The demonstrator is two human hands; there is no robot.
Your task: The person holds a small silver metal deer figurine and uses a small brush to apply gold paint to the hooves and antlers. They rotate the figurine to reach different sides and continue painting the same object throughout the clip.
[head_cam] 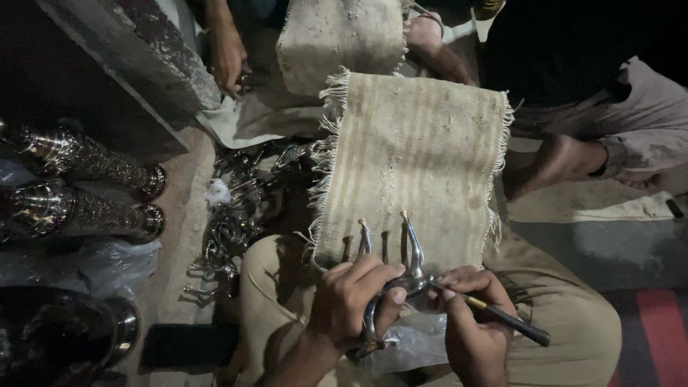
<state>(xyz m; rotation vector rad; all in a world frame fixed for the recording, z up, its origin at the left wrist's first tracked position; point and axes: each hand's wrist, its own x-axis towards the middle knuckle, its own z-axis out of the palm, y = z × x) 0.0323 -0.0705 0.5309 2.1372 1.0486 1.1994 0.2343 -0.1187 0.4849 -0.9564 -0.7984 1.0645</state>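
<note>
My left hand [352, 297] grips a shiny curved metal piece [410, 266] with two prongs that rise over a fringed beige cloth [419, 158] draped on my knee. My right hand [473, 322] holds a thin dark-handled tool [510, 322] like a pen, its tip against the metal piece near my left thumb. Both hands hover above my lap, over a bit of clear plastic [412, 344].
A heap of similar small metal pieces [240, 215] lies on the floor at left. Ornate metal vases [86, 161] lie further left. Another person's hand [228, 61] and bare foot [555, 161] are at the top and right. A dark phone [188, 347] lies near my leg.
</note>
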